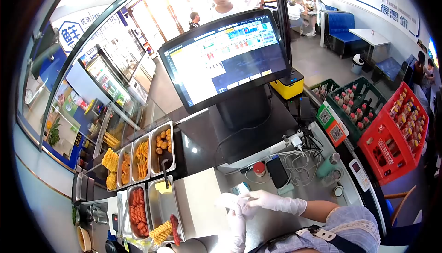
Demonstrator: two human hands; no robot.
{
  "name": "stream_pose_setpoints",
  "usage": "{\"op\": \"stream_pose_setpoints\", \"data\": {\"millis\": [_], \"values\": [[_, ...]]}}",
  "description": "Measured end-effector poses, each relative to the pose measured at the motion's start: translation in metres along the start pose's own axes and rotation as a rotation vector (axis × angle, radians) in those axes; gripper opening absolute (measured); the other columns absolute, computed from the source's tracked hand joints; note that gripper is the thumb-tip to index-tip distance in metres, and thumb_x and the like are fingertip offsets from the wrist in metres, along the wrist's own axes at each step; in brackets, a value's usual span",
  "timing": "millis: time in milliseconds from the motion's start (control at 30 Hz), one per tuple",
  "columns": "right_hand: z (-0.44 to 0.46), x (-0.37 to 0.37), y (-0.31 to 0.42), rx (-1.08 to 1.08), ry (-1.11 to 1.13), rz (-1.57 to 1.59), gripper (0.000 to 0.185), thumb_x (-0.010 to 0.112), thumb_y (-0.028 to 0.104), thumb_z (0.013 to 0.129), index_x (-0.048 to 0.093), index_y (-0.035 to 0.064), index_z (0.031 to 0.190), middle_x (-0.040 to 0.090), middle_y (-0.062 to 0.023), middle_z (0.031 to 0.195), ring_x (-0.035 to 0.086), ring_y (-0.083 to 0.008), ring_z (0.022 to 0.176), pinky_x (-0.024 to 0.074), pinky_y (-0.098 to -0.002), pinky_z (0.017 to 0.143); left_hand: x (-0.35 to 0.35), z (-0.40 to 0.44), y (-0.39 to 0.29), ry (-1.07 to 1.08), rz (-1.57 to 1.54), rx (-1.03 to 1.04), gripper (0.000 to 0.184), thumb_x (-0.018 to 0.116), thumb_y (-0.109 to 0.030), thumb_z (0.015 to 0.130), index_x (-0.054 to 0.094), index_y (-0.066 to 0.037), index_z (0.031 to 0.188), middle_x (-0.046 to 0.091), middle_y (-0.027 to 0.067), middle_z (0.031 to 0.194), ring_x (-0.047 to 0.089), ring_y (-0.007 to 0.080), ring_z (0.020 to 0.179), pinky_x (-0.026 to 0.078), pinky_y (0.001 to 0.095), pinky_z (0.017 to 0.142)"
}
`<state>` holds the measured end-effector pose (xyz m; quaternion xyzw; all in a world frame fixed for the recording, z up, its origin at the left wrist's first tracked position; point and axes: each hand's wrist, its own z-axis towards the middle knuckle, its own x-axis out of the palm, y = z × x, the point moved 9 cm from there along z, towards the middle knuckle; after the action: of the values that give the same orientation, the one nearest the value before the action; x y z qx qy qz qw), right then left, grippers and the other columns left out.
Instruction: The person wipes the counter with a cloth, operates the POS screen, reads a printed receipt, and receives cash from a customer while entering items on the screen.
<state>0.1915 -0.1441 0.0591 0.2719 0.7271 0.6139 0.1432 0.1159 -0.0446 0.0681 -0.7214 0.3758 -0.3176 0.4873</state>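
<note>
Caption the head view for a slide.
Gloved left hand and right hand close together beside food trays, near a screen.

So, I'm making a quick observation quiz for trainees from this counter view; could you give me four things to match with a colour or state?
Things
1. Monitor
2. Right hand
3. Rightmost bottle crate
4. Box just right of the monitor

Colours and states
A. Red
B. White-gloved
C. Yellow and black
D. Lit, showing a display

Right pairs: 1-D, 2-B, 3-A, 4-C
</note>
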Motion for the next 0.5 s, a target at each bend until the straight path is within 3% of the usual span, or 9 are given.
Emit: {"op": "stream_pose_setpoints", "data": {"millis": [33,133,233,300,367,400,433,467,500], "values": [[-0.004,0.009,-0.003,0.048,0.003,-0.038,0.048,0.056,0.017,0.092,0.049,0.0026,0.137,0.062,-0.0113,0.123,0.054,-0.0175,0.115,0.0383,-0.0299,0.103,-0.004,-0.001,0.002,0.0,0.001,0.0,0.033,0.052,-0.03,0.1,0.061,-0.002,0.112,0.063,0.008,0.108,0.061,0.0188,0.096,0.049,0.03,0.085],[-0.004,0.022,-0.012,0.012,-0.002,-0.064,0.048,0.055,0.02,0.092,0.05,0.0033,0.136,0.063,-0.0109,0.123,0.057,-0.0181,0.112,0.0398,-0.0305,0.101,-0.024,0.0,0.013,-0.116,-0.465,-0.053,0.02,0.056,-0.017,0.096,0.058,-0.004,0.112,0.06,0.0075,0.102,0.061,0.0176,0.091,0.052,0.0326,0.078],[-0.003,0.028,-0.011,0.055,0.08,-0.131,0.045,0.055,0.021,0.092,0.053,0.0054,0.134,0.064,-0.0121,0.121,0.061,-0.0203,0.108,0.0443,-0.0319,0.097,-0.046,0.007,0.023,-0.106,-0.437,0.005,0.021,0.054,-0.014,0.097,0.056,-0.004,0.115,0.061,0.0078,0.103,0.061,0.0186,0.092,0.052,0.0325,0.078],[-0.002,0.024,0.014,-0.141,0.157,-0.609,0.04,0.055,0.02,0.092,0.057,0.0071,0.129,0.066,-0.0144,0.116,0.064,-0.0229,0.104,0.0481,-0.0341,0.093,-0.063,0.015,0.037,-0.085,-0.383,0.065,0.021,0.053,-0.014,0.097,0.057,-0.004,0.115,0.061,0.0078,0.104,0.061,0.0183,0.093,0.052,0.0328,0.08],[0.006,-0.016,0.073,-0.286,-0.092,-0.788,0.035,0.056,0.02,0.09,0.06,0.0048,0.121,0.068,-0.0148,0.108,0.066,-0.0255,0.099,0.05,-0.0363,0.09,-0.074,0.017,0.035,-0.11,-0.22,0.156,0.021,0.053,-0.014,0.098,0.059,-0.004,0.115,0.061,0.0079,0.107,0.06,0.0181,0.095,0.05,0.0323,0.082],[0.005,-0.043,0.111,-0.416,-0.26,-0.89,0.031,0.057,0.019,0.09,0.061,0.0024,0.117,0.069,-0.0143,0.1,0.066,-0.0285,0.091,0.0514,-0.0388,0.084,-0.079,0.016,0.035,-0.129,-0.107,0.091,0.024,0.052,-0.013,0.098,0.06,-0.002,0.118,0.061,0.0093,0.113,0.059,0.0184,0.101,0.048,0.0325,0.087],[0.004,-0.073,0.149,-0.309,-0.435,-0.963,0.024,0.058,0.014,0.09,0.063,0.0016,0.11,0.067,-0.0131,0.091,0.064,-0.0292,0.084,0.0516,-0.039,0.077,-0.085,0.022,0.041,-0.113,-0.101,0.091,0.024,0.052,-0.013,0.098,0.06,-0.002,0.118,0.061,0.0093,0.113,0.059,0.0184,0.101,0.048,0.0325,0.087],[-0.02,-0.093,0.204,-0.809,-0.705,-0.958,0.014,0.059,0.007,0.088,0.064,0.003,0.101,0.064,-0.0096,0.085,0.062,-0.0254,0.079,0.0507,-0.0369,0.073,-0.097,0.031,0.053,-0.12,0.021,0.147,0.026,0.052,-0.012,0.098,0.059,-0.001,0.12,0.06,0.0105,0.117,0.059,0.0195,0.104,0.048,0.0326,0.089],[-0.033,-0.118,0.241,-0.933,-0.822,-0.845,0.01,0.058,0.002,0.087,0.062,0.0031,0.095,0.063,-0.0087,0.087,0.061,-0.0232,0.081,0.05,-0.0359,0.074,-0.11,0.041,0.067,-0.128,0.142,0.202,0.029,0.052,-0.012,0.098,0.058,0.001,0.123,0.06,0.0117,0.12,0.058,0.0206,0.107,0.047,0.0326,0.091]]}}
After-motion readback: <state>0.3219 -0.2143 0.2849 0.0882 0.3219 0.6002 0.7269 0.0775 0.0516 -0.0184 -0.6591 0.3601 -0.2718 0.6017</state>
